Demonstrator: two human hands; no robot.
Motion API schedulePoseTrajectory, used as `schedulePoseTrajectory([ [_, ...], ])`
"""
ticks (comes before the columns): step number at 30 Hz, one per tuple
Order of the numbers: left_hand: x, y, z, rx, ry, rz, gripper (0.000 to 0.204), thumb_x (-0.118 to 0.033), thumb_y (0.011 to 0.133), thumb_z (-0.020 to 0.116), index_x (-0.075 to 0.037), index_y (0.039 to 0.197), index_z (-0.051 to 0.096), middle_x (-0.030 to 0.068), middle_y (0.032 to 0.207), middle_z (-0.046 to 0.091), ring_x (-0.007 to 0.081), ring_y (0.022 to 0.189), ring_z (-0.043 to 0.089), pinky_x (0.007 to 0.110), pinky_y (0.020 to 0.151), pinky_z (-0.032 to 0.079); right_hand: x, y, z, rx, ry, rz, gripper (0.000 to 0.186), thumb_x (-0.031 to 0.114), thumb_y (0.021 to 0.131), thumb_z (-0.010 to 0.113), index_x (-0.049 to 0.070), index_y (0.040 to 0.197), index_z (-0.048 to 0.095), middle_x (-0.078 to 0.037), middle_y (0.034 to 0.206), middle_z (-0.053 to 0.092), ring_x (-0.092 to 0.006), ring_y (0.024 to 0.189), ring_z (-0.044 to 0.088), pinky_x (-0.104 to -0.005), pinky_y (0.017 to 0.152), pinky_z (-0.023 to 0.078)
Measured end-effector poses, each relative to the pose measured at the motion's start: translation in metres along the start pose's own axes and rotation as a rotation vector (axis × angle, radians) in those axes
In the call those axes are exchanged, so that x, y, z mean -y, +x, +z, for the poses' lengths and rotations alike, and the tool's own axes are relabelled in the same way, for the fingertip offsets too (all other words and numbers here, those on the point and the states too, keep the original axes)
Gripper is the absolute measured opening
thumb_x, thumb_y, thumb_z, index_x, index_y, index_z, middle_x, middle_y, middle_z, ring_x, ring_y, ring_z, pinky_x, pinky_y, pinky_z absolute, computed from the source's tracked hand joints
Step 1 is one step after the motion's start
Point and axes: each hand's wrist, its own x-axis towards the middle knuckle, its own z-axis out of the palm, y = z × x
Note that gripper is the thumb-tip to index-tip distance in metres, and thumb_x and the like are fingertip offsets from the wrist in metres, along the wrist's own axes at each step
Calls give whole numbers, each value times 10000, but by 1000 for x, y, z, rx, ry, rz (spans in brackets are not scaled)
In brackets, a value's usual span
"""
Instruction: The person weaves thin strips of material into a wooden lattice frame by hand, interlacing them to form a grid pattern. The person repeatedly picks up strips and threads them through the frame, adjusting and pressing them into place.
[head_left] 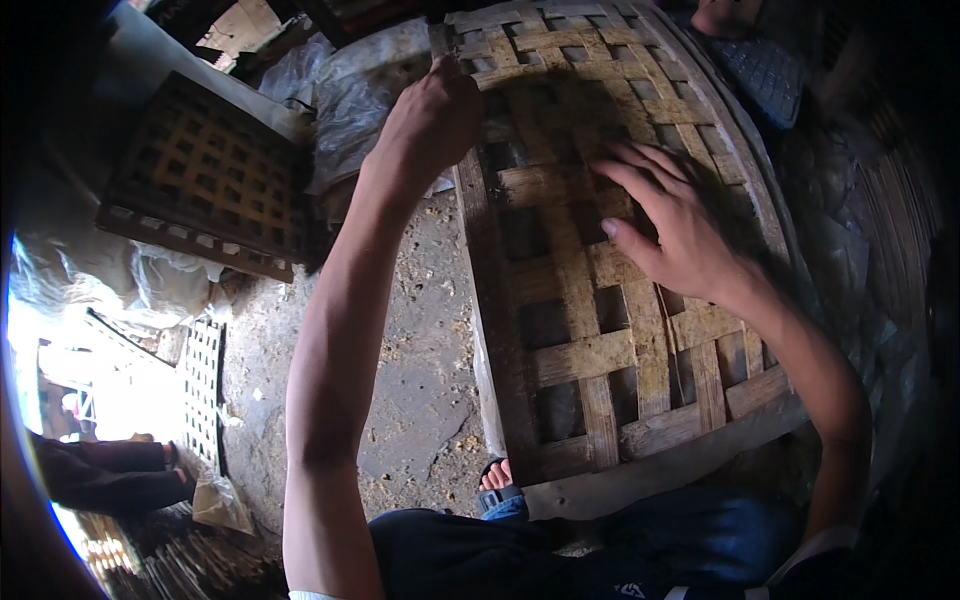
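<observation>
Left hand (pixel 435 112): curled closed at the lattice panel's upper left edge; cannot tell whether it grips anything, the fingertips being hidden. Right hand (pixel 685 225): open, fingers loosely spread, palm down over the slats, no object grasped. Lattice panel (pixel 585 355): lies directly before the person. Leftward: plastic sheet (pixel 365 100), darker lattice (pixel 205 175), gritty floor (pixel 415 375).

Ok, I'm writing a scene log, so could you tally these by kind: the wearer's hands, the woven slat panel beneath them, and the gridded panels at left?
Wearer's hands: 2 (left hand, right hand)
Woven slat panel: 1
Gridded panels: 2 (dark-framed panel, backlit panel)
Total: 5
</observation>
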Motion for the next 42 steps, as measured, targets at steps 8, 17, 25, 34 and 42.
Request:
schedulePoseTrajectory([
  [8, 35, -39, -47, 86, -1389, -478, 233, -262, 988, 630, -83, 1126, 687, 37, 1100, 669, 149, 889, 613, 338, 848, 502, -1, 0, -5, -24, -112, -32, 512, 301, 951, 595, 64, 1398, 511, -220, 1454, 496, -380, 1389, 416, -507, 1148, 332],
  [17, 96, -119, 25, 782, -105, -508, 257, -192, 932, 625, -176, 1181, 691, 123, 1219, 679, 330, 1045, 680, 417, 875, 553, 4, 2, -9, -16, -139, -32, 514, 313, 943, 598, 74, 1393, 527, -190, 1444, 524, -349, 1360, 465, -486, 1125, 361],
  [25, 21, -33, -23, -151, -162, 5, 270, -257, 953, 641, -191, 1205, 711, 85, 1251, 641, 267, 1082, 634, 393, 914, 521, 1, 1, -3, 11, -81, -16, 544, 239, 913, 614, 57, 1413, 500, -219, 1474, 471, -393, 1392, 406, -502, 1156, 318],
  [34, 8, -20, -22, -146, 74, 228, 204, -170, 877, 696, -166, 1079, 728, 35, 1342, 570, 284, 1198, 551, 420, 1015, 483, 0, 1, -4, -31, -75, -54, 508, 296, 949, 590, 59, 1393, 522, -226, 1444, 509, -390, 1359, 451, -505, 1145, 326],
  [42, 21, -13, -1, -142, -144, 225, 116, -125, 913, 643, -109, 1022, 681, 88, 1241, 583, 308, 1225, 528, 431, 1046, 426, -1, 0, -3, -36, -100, -57, 508, 309, 950, 588, 59, 1388, 529, -226, 1429, 524, -383, 1362, 450, -504, 1148, 321],
])
